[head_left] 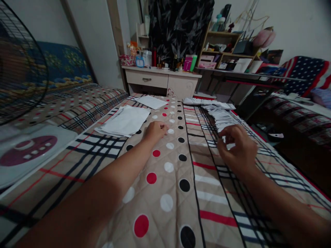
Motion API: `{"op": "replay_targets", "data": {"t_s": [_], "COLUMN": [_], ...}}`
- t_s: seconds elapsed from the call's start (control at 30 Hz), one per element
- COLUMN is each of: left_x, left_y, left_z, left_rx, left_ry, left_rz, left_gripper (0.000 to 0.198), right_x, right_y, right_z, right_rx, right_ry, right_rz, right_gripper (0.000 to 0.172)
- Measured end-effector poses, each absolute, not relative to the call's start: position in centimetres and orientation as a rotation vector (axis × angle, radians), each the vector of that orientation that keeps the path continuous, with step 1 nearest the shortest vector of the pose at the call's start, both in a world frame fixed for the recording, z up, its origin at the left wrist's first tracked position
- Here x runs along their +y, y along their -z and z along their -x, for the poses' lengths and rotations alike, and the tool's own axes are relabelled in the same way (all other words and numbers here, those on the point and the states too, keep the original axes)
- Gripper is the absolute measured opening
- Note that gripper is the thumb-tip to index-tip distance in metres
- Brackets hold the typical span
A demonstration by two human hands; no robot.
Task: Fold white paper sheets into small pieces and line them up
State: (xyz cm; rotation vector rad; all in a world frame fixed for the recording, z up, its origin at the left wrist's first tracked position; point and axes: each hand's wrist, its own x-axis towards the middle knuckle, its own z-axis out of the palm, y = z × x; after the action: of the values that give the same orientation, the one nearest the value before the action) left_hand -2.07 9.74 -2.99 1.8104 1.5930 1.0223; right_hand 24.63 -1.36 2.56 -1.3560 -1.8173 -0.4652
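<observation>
Print on the slips is too small to read. Left hand: loosely curled, gripping nothing, resting on the bed, with sheets just beside it at 10 o'clock. Right hand: raised, fingertips drawn together at the row's near end, possibly on one slip; grip cannot be confirmed. The row runs toward 12 o'clock.

On the bed, papers are laid left, cards right. A dresser is placed behind the bed, a fan to its left.
</observation>
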Motion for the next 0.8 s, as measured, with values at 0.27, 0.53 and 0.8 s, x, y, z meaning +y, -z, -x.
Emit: {"op": "replay_targets", "data": {"t_s": [0.27, 0.53, 0.8], "left_x": [10.0, 10.1, 9.8], "left_y": [3.3, 3.5, 3.0], "left_z": [2.1, 2.2, 2.0], "left_rx": [1.620, 1.616, 1.622], "left_ry": [-1.020, -1.043, -1.011], "left_rz": [-1.824, -1.866, -1.860], "left_gripper": [0.031, 0.030, 0.029], "right_x": [-2.2, -2.9, -2.2], "right_y": [-2.2, -0.5, 0.2], "right_z": [-28.5, -33.6, -34.1], "right_rx": [-1.566, -1.763, -1.707], "right_ry": [0.390, 0.349, 0.377], "right_rz": [1.447, 1.751, 1.455], "right_gripper": [0.018, 0.040, 0.010]}}
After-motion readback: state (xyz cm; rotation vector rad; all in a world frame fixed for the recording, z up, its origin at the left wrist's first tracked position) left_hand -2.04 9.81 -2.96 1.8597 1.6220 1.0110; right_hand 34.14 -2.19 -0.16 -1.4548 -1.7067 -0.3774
